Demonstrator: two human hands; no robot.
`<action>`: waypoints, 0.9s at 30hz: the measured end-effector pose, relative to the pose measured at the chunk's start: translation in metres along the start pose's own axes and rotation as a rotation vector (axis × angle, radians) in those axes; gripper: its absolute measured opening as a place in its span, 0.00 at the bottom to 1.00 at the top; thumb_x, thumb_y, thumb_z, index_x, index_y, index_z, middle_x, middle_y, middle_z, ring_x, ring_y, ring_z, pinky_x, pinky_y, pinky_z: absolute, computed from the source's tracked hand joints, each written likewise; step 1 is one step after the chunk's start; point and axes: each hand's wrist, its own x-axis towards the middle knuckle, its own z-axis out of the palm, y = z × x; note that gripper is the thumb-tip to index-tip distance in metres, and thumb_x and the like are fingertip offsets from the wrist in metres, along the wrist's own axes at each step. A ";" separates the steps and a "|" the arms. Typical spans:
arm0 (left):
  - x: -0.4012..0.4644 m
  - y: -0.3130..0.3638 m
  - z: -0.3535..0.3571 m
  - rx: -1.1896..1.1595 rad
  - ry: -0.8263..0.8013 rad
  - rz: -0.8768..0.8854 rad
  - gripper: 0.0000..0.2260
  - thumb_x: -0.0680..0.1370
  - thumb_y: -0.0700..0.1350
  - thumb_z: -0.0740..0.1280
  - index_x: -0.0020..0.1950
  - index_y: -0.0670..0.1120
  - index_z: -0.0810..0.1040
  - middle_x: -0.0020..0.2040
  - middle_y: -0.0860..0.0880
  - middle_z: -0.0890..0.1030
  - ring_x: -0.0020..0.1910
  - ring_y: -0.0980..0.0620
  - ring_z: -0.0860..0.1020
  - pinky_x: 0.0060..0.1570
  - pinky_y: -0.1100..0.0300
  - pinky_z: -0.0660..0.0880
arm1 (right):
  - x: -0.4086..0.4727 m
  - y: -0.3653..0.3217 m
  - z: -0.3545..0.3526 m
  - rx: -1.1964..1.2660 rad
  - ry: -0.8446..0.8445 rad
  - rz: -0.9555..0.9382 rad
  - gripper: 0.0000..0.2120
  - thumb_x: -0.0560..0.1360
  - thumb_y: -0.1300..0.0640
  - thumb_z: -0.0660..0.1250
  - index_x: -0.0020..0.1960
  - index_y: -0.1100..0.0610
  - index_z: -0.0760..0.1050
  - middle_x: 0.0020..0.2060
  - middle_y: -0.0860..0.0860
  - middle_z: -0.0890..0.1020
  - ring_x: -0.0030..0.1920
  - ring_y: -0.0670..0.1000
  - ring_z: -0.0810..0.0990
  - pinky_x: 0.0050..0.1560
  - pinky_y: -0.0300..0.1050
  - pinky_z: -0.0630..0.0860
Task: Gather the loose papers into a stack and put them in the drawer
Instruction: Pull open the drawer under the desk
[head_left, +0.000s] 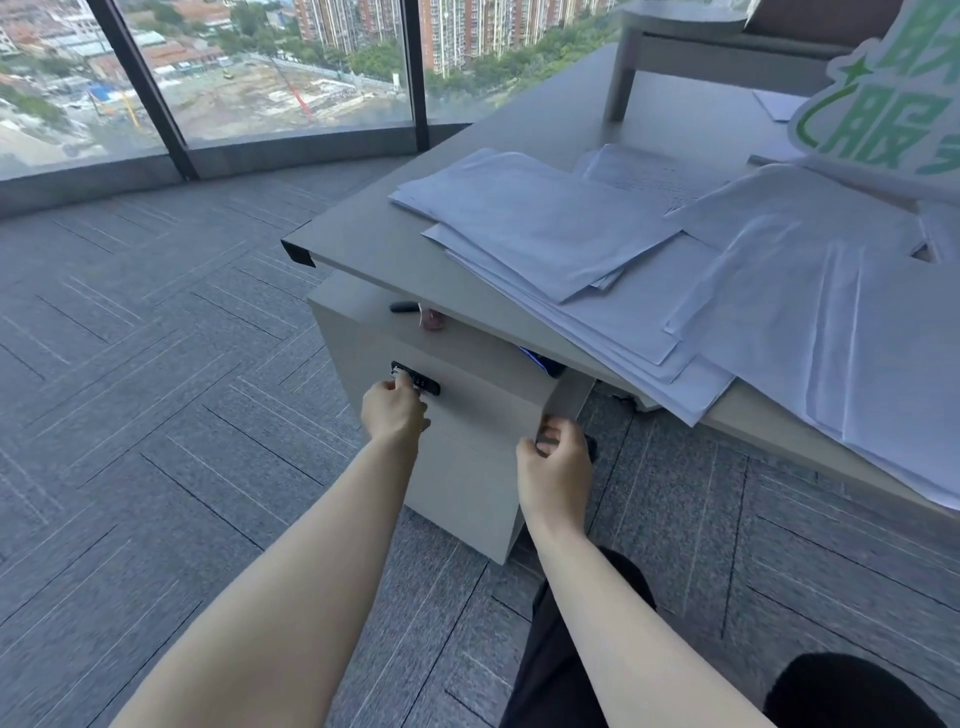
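Loose white papers (597, 270) lie spread in overlapping piles across the grey desk (363, 244), some hanging over its near edge. Under the desk stands a grey drawer cabinet (467, 478). Its top drawer (488, 395) is pulled out slightly, with dark items showing inside. My left hand (392, 410) is at the black combination lock (415, 378) on the drawer front, fingers pinched on it. My right hand (556, 457) grips the right edge of the drawer front.
A green and white sign (883, 88) stands at the desk's far right, next to a grey monitor riser (675, 47). A black object (404, 306) and a pink item lie on the cabinet top. Grey carpet and floor-to-ceiling windows are to the left.
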 end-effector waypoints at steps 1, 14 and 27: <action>0.002 0.000 0.001 0.002 0.009 -0.001 0.15 0.80 0.49 0.59 0.36 0.45 0.74 0.34 0.47 0.79 0.38 0.43 0.81 0.46 0.45 0.82 | 0.001 0.001 0.001 0.004 0.009 0.005 0.13 0.75 0.64 0.65 0.59 0.59 0.75 0.52 0.52 0.81 0.51 0.50 0.81 0.48 0.44 0.79; 0.021 -0.008 0.010 -0.269 0.021 -0.111 0.10 0.79 0.42 0.62 0.38 0.43 0.72 0.38 0.47 0.75 0.41 0.51 0.77 0.43 0.51 0.81 | 0.010 0.008 0.001 -0.036 0.055 -0.030 0.05 0.74 0.60 0.68 0.50 0.54 0.77 0.45 0.48 0.82 0.46 0.48 0.81 0.49 0.51 0.80; 0.025 -0.013 0.012 -0.313 0.039 -0.110 0.10 0.80 0.43 0.62 0.39 0.43 0.71 0.37 0.46 0.74 0.44 0.47 0.75 0.50 0.46 0.81 | 0.014 0.008 -0.006 -0.040 -0.010 -0.074 0.05 0.74 0.55 0.71 0.48 0.53 0.77 0.43 0.47 0.83 0.42 0.43 0.81 0.43 0.40 0.78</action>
